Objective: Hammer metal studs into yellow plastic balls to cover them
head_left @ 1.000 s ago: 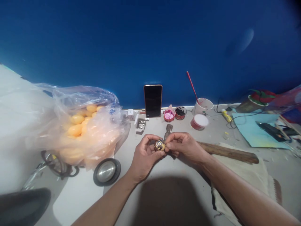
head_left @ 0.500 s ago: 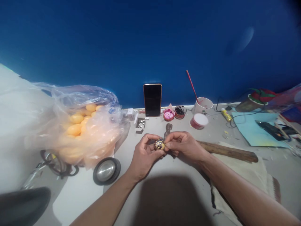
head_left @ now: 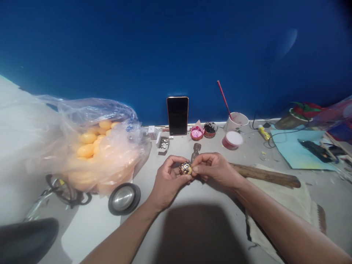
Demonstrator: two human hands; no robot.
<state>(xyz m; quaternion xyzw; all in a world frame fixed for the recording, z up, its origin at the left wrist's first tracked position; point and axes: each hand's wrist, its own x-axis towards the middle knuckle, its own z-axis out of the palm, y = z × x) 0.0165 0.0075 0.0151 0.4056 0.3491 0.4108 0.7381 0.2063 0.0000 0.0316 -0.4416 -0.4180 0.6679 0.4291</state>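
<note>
Between thumb and fingers, my left hand (head_left: pixel 169 176) grips a small egg-shaped ornament (head_left: pixel 186 168), yellow with dark patches and shiny dots. My right hand (head_left: pixel 213 170) is closed in a pinch at the ornament's right side; whatever lies between its fingertips is too small to make out. Just behind the hands a brown carved head of a wooden tool (head_left: pixel 196 149) shows, partly covered by my fingers. Beyond it stands a small open box of shiny studs (head_left: pixel 164 144).
A plastic bag of yellow egg shapes (head_left: pixel 90 143) and a round metal-and-black lid (head_left: pixel 123 198) sit left. A phone (head_left: pixel 178 115) leans on the wall near paint pots (head_left: pixel 197 132) and a white cup (head_left: pixel 238 121). A wooden stick (head_left: pixel 266 176) crosses a cloth (head_left: pixel 283 212) at right.
Both hands hold almost the same pose around the ornament. The whole view has shifted very slightly.
</note>
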